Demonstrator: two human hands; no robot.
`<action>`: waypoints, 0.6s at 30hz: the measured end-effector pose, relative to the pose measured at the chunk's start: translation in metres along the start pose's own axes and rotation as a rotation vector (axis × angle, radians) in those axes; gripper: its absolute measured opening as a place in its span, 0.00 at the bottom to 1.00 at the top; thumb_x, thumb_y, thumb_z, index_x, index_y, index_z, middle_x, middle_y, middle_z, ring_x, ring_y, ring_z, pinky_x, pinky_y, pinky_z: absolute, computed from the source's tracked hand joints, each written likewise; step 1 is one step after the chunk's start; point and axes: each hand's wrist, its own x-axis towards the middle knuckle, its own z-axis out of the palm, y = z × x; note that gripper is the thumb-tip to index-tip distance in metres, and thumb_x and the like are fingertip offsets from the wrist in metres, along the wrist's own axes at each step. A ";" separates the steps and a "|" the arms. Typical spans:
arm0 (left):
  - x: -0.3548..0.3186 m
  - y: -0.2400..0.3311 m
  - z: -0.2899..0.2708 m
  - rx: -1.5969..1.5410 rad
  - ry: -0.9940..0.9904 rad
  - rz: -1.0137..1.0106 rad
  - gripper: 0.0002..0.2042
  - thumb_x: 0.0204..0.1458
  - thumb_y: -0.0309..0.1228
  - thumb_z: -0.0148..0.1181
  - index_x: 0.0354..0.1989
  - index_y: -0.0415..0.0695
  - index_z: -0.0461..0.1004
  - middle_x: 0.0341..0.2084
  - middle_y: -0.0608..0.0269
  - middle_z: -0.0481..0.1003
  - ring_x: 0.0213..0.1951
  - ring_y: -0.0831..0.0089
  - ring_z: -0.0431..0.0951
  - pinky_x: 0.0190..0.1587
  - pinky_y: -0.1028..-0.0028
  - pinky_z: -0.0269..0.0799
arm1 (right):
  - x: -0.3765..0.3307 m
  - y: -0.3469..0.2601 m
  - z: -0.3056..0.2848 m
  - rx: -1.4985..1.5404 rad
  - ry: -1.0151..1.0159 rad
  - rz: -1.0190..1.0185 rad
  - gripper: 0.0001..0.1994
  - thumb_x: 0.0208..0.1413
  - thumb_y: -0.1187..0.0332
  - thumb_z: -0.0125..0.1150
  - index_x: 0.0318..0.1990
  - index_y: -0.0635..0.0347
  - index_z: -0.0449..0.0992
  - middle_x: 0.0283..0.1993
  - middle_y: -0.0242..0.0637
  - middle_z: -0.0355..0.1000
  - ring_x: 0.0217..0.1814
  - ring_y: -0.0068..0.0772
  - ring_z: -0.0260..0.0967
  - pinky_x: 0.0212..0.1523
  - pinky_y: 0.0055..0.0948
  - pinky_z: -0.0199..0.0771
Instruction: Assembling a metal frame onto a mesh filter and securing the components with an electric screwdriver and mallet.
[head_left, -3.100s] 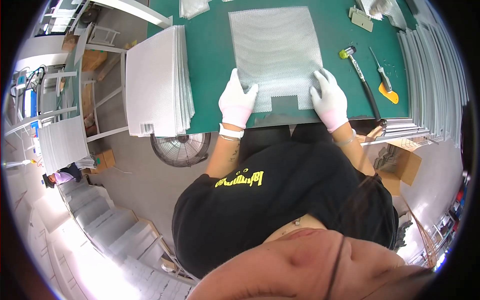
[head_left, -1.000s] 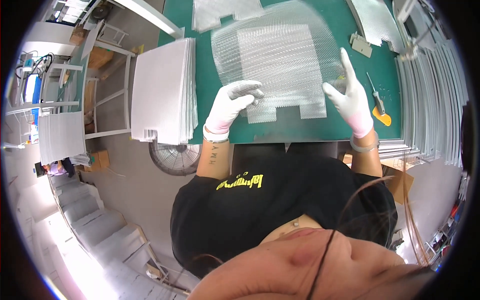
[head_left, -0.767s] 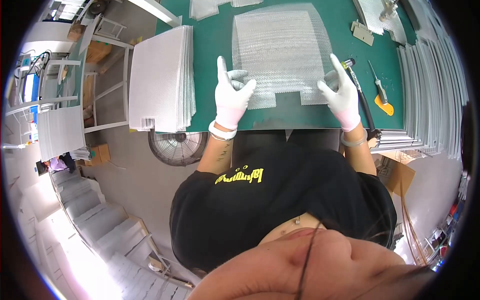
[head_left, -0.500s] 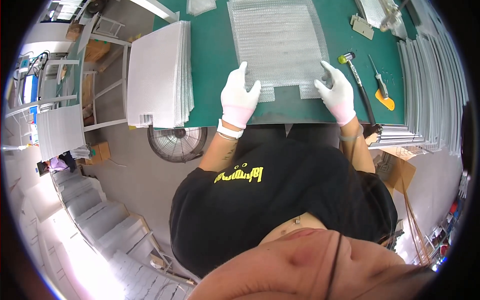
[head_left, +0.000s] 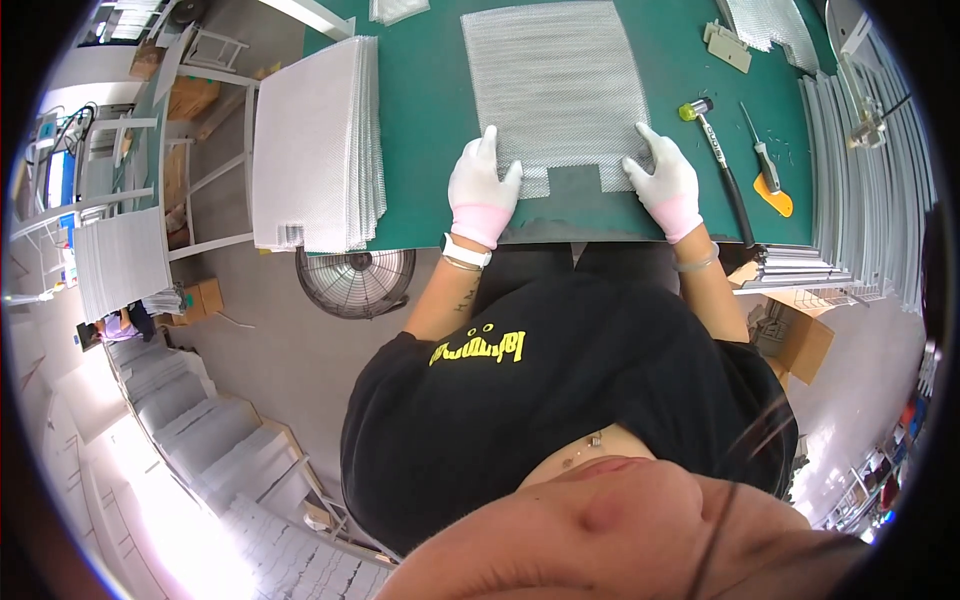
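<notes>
A silvery wire-mesh sheet [head_left: 560, 85] with a rectangular notch in its near edge lies flat on the green table in front of me. Whether it is one sheet or several stacked cannot be made out. My left hand [head_left: 480, 185], in a white glove with a pink cuff, rests at the sheet's near left corner, thumb over the mesh and index finger stretched along the side. Gloved the same way, my right hand [head_left: 665, 185] is at the near right corner, its thumb and index finger spread against the edge. The other fingers are partly hidden.
A pile of mesh sheets [head_left: 310, 150] stands at the table's left. On the right lie a hammer [head_left: 722, 165], a screwdriver [head_left: 765, 165], an orange scraper-like piece [head_left: 775, 200] and a beige plate [head_left: 728, 47]. Grey panels [head_left: 860, 190] line the right edge. A fan [head_left: 355, 283] stands below.
The mesh sheet looks narrower and neater, its far edge now in view. My hands are slightly closer together. A hanging metallic piece at the upper right has shifted right and nearer.
</notes>
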 end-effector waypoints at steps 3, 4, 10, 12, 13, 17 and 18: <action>0.000 -0.004 0.001 -0.013 0.015 0.030 0.30 0.51 0.33 0.68 0.62 0.35 0.69 0.46 0.45 0.75 0.48 0.48 0.77 0.50 0.58 0.76 | 0.000 -0.002 -0.001 -0.009 -0.046 0.060 0.27 0.53 0.63 0.69 0.62 0.54 0.74 0.41 0.42 0.74 0.41 0.46 0.74 0.44 0.37 0.77; 0.000 -0.004 0.001 -0.025 0.013 0.042 0.30 0.50 0.33 0.68 0.62 0.35 0.69 0.45 0.45 0.75 0.48 0.48 0.77 0.51 0.58 0.76 | -0.001 0.001 0.001 -0.026 -0.027 0.034 0.28 0.53 0.63 0.69 0.62 0.55 0.74 0.41 0.42 0.73 0.41 0.46 0.74 0.44 0.38 0.77; 0.000 -0.008 0.005 -0.050 0.054 0.091 0.30 0.50 0.33 0.69 0.61 0.34 0.69 0.45 0.44 0.75 0.47 0.48 0.77 0.51 0.59 0.75 | 0.000 0.004 0.001 -0.044 -0.021 -0.013 0.28 0.53 0.62 0.69 0.63 0.54 0.73 0.40 0.43 0.73 0.42 0.47 0.74 0.43 0.38 0.77; 0.001 -0.008 0.006 -0.049 0.073 0.107 0.30 0.49 0.33 0.69 0.61 0.34 0.70 0.45 0.44 0.74 0.46 0.48 0.77 0.51 0.59 0.76 | 0.002 -0.001 -0.005 -0.053 -0.040 0.000 0.28 0.53 0.60 0.69 0.63 0.53 0.73 0.40 0.42 0.73 0.42 0.47 0.75 0.44 0.38 0.77; 0.003 -0.006 0.002 -0.067 0.021 0.037 0.30 0.49 0.34 0.69 0.61 0.37 0.70 0.47 0.44 0.74 0.49 0.48 0.76 0.52 0.57 0.74 | 0.005 -0.007 -0.008 -0.147 -0.098 0.041 0.28 0.53 0.59 0.69 0.63 0.52 0.74 0.41 0.43 0.72 0.43 0.47 0.75 0.44 0.39 0.77; 0.017 0.018 -0.033 0.169 -0.216 -0.194 0.31 0.50 0.42 0.68 0.64 0.47 0.71 0.60 0.44 0.68 0.62 0.46 0.68 0.64 0.47 0.63 | 0.028 -0.012 -0.033 -0.335 -0.264 0.016 0.25 0.54 0.54 0.69 0.59 0.50 0.78 0.41 0.47 0.71 0.44 0.49 0.75 0.47 0.41 0.77; 0.017 0.008 -0.028 0.168 -0.205 -0.199 0.31 0.50 0.42 0.68 0.64 0.47 0.71 0.60 0.44 0.68 0.62 0.46 0.68 0.64 0.47 0.63 | 0.042 -0.004 -0.037 -0.285 -0.259 -0.085 0.22 0.54 0.54 0.69 0.54 0.52 0.81 0.41 0.49 0.70 0.44 0.50 0.75 0.48 0.42 0.76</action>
